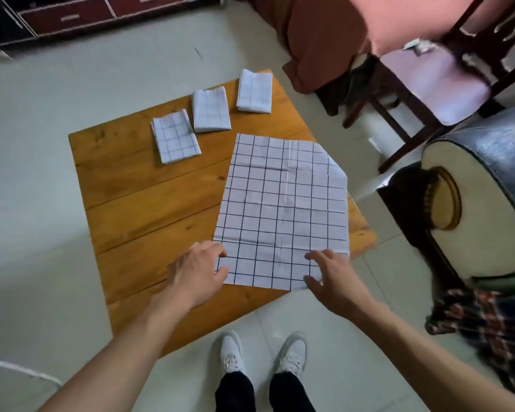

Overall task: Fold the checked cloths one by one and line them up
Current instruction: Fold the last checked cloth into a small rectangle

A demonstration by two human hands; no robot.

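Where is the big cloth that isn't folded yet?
In the head view the unfolded cloth lies flat on the right part of the wooden table, just nearer than the three folded ones, with both hands at its near corners.

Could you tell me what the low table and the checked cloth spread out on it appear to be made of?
The table looks like solid wood planks with an amber, likely varnished finish: seams, knots and grain show. The open cloth seems thin woven fabric, probably cotton, matte white with dark grid lines; it holds creases and one far corner is turned over.
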